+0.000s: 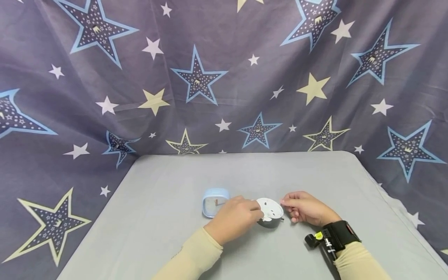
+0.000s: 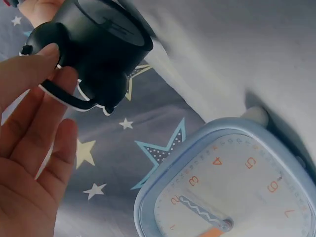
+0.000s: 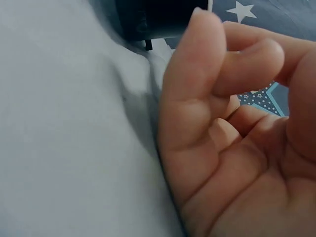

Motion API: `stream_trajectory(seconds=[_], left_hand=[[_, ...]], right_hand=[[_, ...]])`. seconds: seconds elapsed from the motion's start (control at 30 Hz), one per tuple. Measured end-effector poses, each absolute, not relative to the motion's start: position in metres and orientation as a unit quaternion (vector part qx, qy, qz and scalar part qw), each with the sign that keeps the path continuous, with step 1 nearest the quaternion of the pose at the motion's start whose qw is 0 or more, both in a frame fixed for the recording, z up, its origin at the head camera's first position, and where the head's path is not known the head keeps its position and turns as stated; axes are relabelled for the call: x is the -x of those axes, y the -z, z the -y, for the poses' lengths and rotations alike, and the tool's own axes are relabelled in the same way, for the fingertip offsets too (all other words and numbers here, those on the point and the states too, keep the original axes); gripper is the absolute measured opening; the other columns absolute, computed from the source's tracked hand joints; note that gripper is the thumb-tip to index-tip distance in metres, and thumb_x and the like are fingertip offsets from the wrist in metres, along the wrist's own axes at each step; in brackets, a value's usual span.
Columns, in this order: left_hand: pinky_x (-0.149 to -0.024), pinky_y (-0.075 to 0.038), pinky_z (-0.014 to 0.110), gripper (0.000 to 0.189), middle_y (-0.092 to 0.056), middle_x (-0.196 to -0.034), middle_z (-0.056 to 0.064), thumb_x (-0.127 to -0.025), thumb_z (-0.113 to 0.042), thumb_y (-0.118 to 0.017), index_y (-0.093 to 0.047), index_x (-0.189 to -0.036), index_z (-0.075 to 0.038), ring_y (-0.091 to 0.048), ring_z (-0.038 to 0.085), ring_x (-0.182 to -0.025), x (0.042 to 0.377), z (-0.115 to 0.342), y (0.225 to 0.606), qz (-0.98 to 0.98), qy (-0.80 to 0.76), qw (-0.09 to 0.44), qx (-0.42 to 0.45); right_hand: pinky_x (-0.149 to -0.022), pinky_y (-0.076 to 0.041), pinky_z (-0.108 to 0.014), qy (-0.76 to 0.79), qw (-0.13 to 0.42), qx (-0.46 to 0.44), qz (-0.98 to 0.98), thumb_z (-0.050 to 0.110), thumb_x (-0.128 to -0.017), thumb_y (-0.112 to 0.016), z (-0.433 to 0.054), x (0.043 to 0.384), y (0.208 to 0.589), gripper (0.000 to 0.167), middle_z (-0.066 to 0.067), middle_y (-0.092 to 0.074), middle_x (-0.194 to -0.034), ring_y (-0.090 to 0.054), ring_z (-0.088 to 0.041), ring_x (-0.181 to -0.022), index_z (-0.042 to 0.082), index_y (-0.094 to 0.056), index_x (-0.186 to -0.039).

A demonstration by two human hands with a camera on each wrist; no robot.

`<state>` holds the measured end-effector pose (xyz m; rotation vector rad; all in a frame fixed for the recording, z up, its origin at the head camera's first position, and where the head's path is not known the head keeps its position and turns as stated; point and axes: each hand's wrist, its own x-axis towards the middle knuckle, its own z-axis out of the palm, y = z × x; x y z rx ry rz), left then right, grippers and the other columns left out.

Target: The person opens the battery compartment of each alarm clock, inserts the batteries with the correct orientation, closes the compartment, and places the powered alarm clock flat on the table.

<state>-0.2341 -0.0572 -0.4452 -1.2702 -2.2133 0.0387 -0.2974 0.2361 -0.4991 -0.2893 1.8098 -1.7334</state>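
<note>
A small twin-bell alarm clock with a black case and white face is tilted face up just above or on the table. My left hand grips it at its bell end. In the left wrist view the thumb lies on a bell, with fingers by the looped handle. My right hand has thumb and index fingertips at the clock's far right edge, seemingly pinching it; its other fingers are curled. The right wrist view hides that contact behind a finger. A light blue alarm clock stands left of my left hand.
The grey cloth-covered table runs back to a dark curtain printed with stars. The blue clock is close beside the left hand, its numbered dial facing the left wrist camera. A black strap with a camera sits on the right wrist.
</note>
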Motion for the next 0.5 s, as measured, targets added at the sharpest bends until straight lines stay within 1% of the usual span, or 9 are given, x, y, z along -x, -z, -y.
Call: stream_trajectory(seconds=[0.13,0.3,0.43,0.5], left_hand=[[-0.071,-0.049,0.02,0.006,-0.072,-0.096,-0.015,-0.091,-0.021,-0.075,-0.078,-0.094,-0.026,-0.067,0.002,-0.086,0.233,0.055,0.44,0.829,-0.006,0.294,0.476],[-0.073,-0.05,0.02,0.008,-0.073,-0.098,-0.013,-0.09,-0.022,-0.077,-0.079,-0.098,-0.024,-0.067,0.002,-0.089,0.232,0.052,0.434,0.831,0.008,0.301,0.468],[-0.077,-0.053,0.02,0.008,-0.072,-0.096,-0.013,-0.088,-0.021,-0.079,-0.079,-0.096,-0.023,-0.067,0.003,-0.088,0.232,0.049,0.429,0.825,0.016,0.307,0.474],[-0.079,-0.055,0.019,0.009,-0.072,-0.095,-0.012,-0.088,-0.017,-0.078,-0.079,-0.095,-0.022,-0.066,0.004,-0.087,0.232,0.047,0.426,0.824,0.024,0.303,0.479]], right_hand=[[-0.057,-0.057,-0.024,0.642,0.297,0.108,-0.699,0.02,-0.104,-0.059,-0.234,0.298,0.496,0.017,0.002,-0.051,-0.075,-0.049,-0.006,-0.056,0.005,-0.057,-0.097],[-0.055,-0.057,-0.025,0.635,0.289,0.098,-0.71,0.024,-0.102,-0.063,-0.231,0.301,0.494,0.022,0.002,-0.052,-0.074,-0.051,-0.006,-0.054,0.005,-0.057,-0.095],[-0.055,-0.059,-0.026,0.638,0.295,0.088,-0.706,0.025,-0.102,-0.064,-0.231,0.302,0.495,0.023,0.002,-0.053,-0.071,-0.055,-0.007,-0.051,0.005,-0.057,-0.093],[-0.055,-0.059,-0.026,0.64,0.299,0.089,-0.702,0.024,-0.102,-0.063,-0.231,0.302,0.496,0.022,0.002,-0.053,-0.07,-0.055,-0.007,-0.051,0.004,-0.058,-0.094]])
